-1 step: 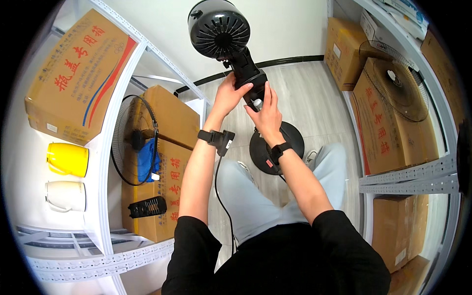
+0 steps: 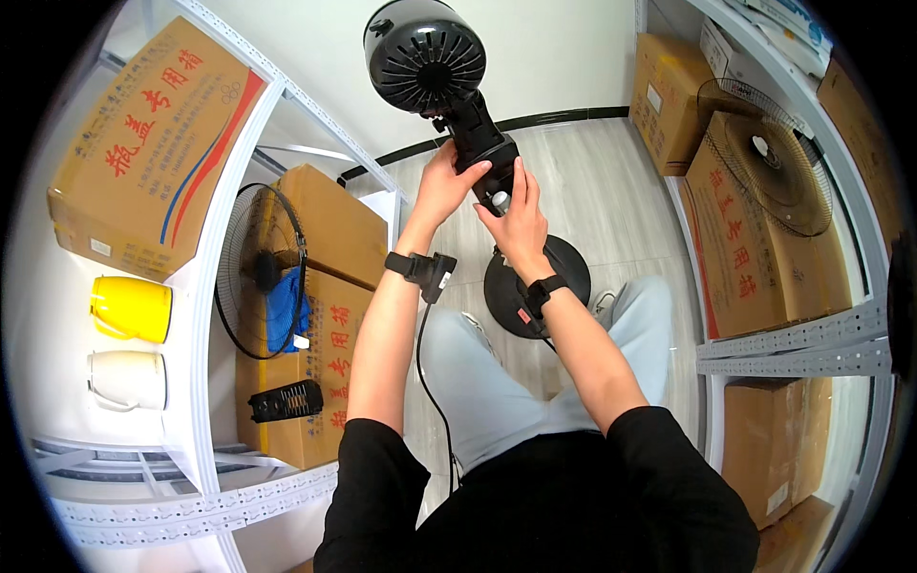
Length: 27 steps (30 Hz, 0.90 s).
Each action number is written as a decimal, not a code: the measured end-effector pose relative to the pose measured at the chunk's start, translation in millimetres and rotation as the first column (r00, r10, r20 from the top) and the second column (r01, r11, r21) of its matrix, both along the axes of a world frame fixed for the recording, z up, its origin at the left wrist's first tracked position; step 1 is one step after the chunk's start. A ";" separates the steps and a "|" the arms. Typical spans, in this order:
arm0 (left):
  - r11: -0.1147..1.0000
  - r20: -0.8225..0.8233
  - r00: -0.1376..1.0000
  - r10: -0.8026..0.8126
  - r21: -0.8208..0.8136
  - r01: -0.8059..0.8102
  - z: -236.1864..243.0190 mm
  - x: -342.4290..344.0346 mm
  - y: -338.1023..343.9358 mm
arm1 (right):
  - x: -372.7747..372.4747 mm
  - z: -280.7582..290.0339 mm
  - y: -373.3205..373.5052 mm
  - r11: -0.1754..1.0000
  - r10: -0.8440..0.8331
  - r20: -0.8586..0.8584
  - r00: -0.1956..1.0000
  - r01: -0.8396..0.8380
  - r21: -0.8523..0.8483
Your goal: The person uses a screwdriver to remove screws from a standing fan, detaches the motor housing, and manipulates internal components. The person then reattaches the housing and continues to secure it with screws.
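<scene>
In front of me stands a black pedestal fan [image 2: 483, 145] without grille or blades, its slotted motor housing [image 2: 420, 57] at the top and its round base [image 2: 565, 277] on the floor. My left hand [image 2: 445, 188] is closed round the left side of the neck housing, thumb across its near face. From the right, my right hand [image 2: 519, 222] grips the same part, fingers along its side. A pale knob-like piece [image 2: 501, 200] shows between the hands on the fan's column. The fingertips behind the housing are partly hidden.
On the left shelf are a fan with a wire grille [image 2: 263, 272], a slotted black part [image 2: 287, 401], a yellow pitcher [image 2: 134, 307], a white pitcher [image 2: 129, 380] and cartons [image 2: 334, 224]. The right rack holds a round fan grille [image 2: 764, 158] and cartons [image 2: 669, 105]. A cable [image 2: 435, 401] hangs from my left wrist.
</scene>
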<state>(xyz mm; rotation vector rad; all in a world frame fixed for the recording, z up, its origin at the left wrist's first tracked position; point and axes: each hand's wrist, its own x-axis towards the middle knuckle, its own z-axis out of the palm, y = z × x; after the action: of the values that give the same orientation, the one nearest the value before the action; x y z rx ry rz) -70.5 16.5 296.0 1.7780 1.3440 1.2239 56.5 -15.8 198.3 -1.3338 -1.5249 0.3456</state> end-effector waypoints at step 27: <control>0.768 -0.069 0.793 0.605 0.313 -0.559 -4.0 30.9 -2.0 | 18.0 34.0 46.3 0.919 0.393 -0.008 0.920 -0.393 -0.021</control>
<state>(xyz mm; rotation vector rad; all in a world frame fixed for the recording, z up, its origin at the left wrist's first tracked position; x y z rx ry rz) -39.6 14.5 292.0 1.7243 2.0157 1.6898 74.5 30.5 232.3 -1.0341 -1.7896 0.6188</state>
